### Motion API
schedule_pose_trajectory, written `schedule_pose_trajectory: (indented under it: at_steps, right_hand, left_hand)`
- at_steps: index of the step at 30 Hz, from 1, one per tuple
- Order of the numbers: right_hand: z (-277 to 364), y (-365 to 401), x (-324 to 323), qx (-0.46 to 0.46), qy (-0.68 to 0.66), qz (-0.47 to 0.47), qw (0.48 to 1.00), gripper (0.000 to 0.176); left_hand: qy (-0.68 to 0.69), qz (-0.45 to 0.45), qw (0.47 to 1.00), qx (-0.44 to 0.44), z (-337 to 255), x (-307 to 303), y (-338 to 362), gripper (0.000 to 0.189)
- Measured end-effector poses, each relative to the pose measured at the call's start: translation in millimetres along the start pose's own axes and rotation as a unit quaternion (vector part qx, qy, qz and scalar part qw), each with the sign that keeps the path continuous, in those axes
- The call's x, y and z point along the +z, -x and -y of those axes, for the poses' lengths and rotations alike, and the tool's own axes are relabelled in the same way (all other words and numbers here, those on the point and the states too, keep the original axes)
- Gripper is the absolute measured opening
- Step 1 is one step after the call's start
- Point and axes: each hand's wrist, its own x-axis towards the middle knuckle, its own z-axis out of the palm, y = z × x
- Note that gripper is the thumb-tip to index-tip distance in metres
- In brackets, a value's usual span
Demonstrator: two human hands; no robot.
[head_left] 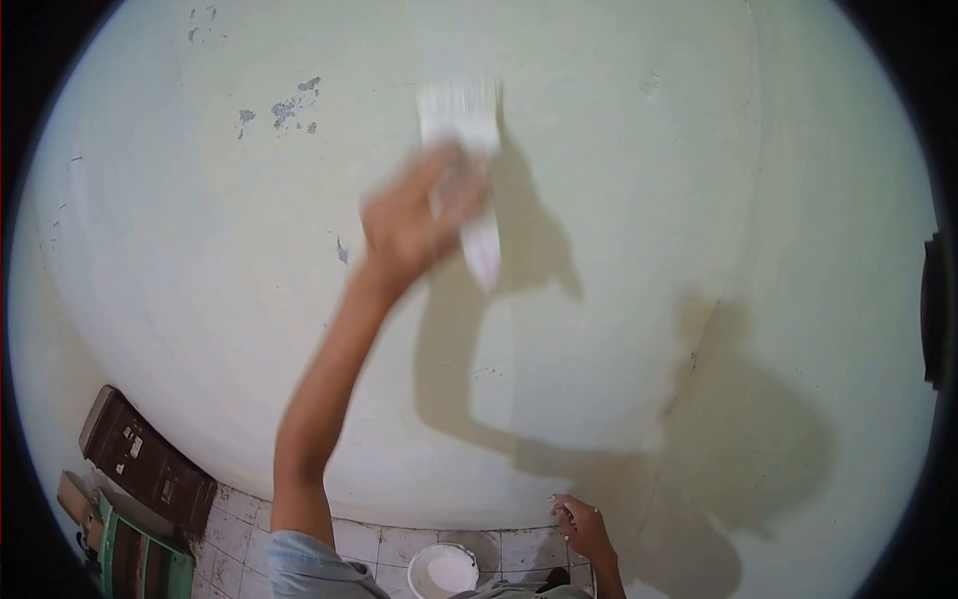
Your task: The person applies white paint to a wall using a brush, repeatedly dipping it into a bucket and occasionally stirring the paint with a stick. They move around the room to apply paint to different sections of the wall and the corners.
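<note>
Left hand [409, 225] gripping paintbrush [464, 150] handle, bristles pressed on wall [699, 200], motion-blurred. Right hand [584, 527] low, fingers curled, contents unclear. Best: even pressure, long overlapping strokes.

left hand [409, 225]: grips brush [461, 120] on wall [699, 200] | right hand [584, 529]: grip unclear

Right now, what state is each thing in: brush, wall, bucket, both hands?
Left hand: raised, closed around the brush.
Brush: bristles up against the wall, blurred.
Right hand: low near the wall's foot, grip unclear.
Wall: pale, paint chipped in patches upper left.
Bucket: open, on the tiled floor, white inside.
</note>
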Motion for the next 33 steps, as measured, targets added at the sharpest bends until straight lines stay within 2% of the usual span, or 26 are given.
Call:
schedule_pose_trajectory:
  at_steps: [2,4,6,9,10,11,14,16,19,22,23,26,27,28,29,32,33]
  right_hand:
    - [-4,5,2,-0.002,0.0,-0.002,1.0,0.024]
    - [-7,8,1,-0.018,0.001,-0.017,1.0,0.023]
    - [-7,5,-2,-0.011,0.008,-0.014,1.0,0.023]
    - [-2,11,-7,0.028,0.025,0.005,0.999,0.023]
    - [0,8,-8,0.041,0.031,0.014,0.999,0.023]
    - [0,6,-9,0.039,0.024,0.018,0.999,0.024]
    - [-1,-6,-2,0.018,0.015,0.021,1.0,0.026]
    - [-1,-11,2,-0.008,0.031,0.021,0.999,0.026]
    - [1,-16,11,-0.039,0.024,0.021,0.999,0.026]
    - [2,-15,16,-0.019,0.004,0.05,0.999,0.025]
    - [-1,-13,19,-0.023,0.008,0.048,0.999,0.025]
    - [-6,-7,22,-0.027,0.015,0.043,0.999,0.025]
    - [-3,-5,18,-0.021,0.015,0.045,0.999,0.025]
    - [-1,-3,16,-0.016,0.015,0.045,0.999,0.024]
    - [-3,-3,15,-0.022,0.023,0.035,0.999,0.024]
    - [-12,2,9,-0.02,0.04,0.018,0.999,0.025]
    - [-12,2,6,-0.012,0.039,0.022,0.999,0.025]
  left_hand:
    - [0.106,0.145,0.981,-0.073,-69,-25,61,0.024]
    - [0.165,0.224,0.957,-0.083,-132,-48,114,0.018]
    - [0.265,0.173,0.934,-0.166,-164,-56,120,0.013]
    - [0.319,0.11,0.9,-0.276,-138,-46,101,0.01]
    - [0.345,0.075,0.873,-0.336,-118,-39,90,0.014]
    - [0.31,0.062,0.889,-0.332,-97,-34,71,0.016]
    - [0.178,-0.06,0.963,-0.193,-28,-16,0,0.025]
    - [0.167,-0.1,0.97,-0.144,15,-7,-40,0.013]
    - [0.13,-0.146,0.976,-0.096,18,5,-78,0.009]
    - [0.05,-0.036,0.998,-0.002,-1,5,-16,0.019]
    - [0.037,0.004,0.999,-0.002,-24,1,16,0.019]
    - [0.194,0.201,0.953,-0.118,-126,-31,114,0.019]
    - [0.188,0.216,0.955,-0.076,-154,-42,146,0.027]
    - [0.231,0.193,0.945,-0.127,-179,-49,151,0.023]
    - [0.307,0.203,0.912,-0.183,-191,-58,146,0.024]
    - [0.325,0.223,0.862,-0.318,-176,-49,151,0.029]
    - [0.332,0.145,0.867,-0.341,-158,-39,146,0.029]
